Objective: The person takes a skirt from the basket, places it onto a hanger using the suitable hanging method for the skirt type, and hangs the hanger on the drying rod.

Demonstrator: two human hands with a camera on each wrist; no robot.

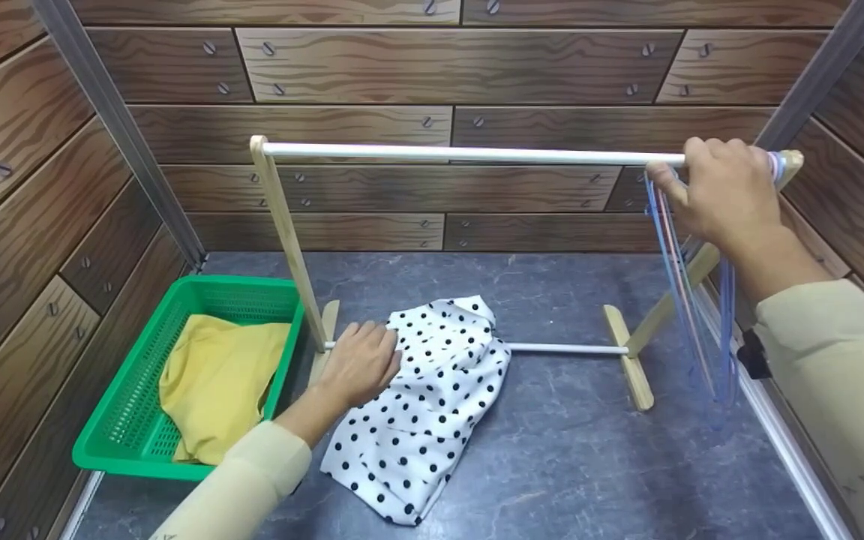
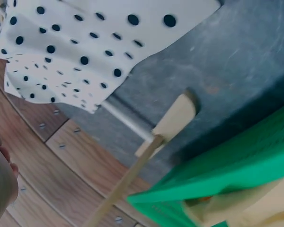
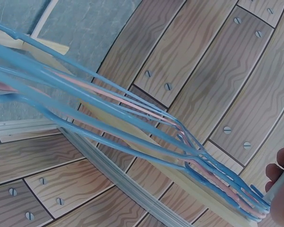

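My right hand [image 1: 732, 187] grips the white top bar [image 1: 477, 154] of a wooden clothes rack near its right end. Blue and pink clothes hangers [image 3: 132, 118] hang bunched from that bar, their hooks close beside the hand. A white garment with black polka dots [image 1: 432, 420] lies crumpled on the floor, over part of the rack's lower bar [image 1: 567, 349]. Over the garment's left edge in the head view is my left hand [image 1: 361, 364], fingers loosely bent and holding nothing. The left wrist view shows that hand raised apart from the fabric.
A green plastic basket [image 1: 94, 450] stands left of the rack with a folded yellow cloth [image 1: 222, 382] inside. The rack's left post [image 1: 289, 247] rises between basket and garment. Wood-patterned panels [image 1: 462, 67] wall in the grey floor [image 1: 567, 465] at the back and sides.
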